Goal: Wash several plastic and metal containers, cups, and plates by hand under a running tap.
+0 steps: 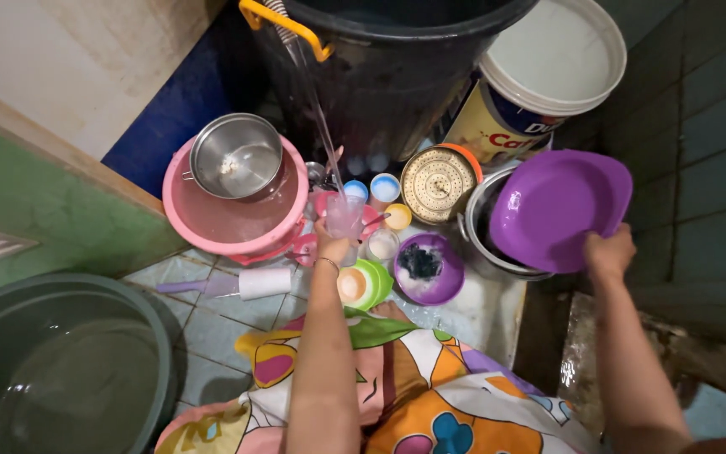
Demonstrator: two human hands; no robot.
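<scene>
The left hand (332, 245) holds a clear plastic cup (345, 215) upright, fingers wrapped around its lower part, under a thin stream of water (319, 118) falling from a tap at the rim of the big dark barrel (380, 76). The cup sits just in front of that barrel, above a cluster of small things on the tiled floor (212, 328) — little cups with blue and yellow insides, a green lidded pot (363, 284) and a purple bowl (428, 267) with foam and a dark scrubber in it.

The right hand (608, 252) grips the near edge of a purple plate (558, 206), fingers pinched on its rim, holding it tilted over a steel pot (482, 220) to the right of the barrel. A round perforated metal lid (439, 182) lies just beside that pot.

Left of the barrel stands a pink basin (233, 223) with a steel bowl (235, 156) resting in it — well apart from both hands. A white bucket (539, 76) leans behind the plate.
</scene>
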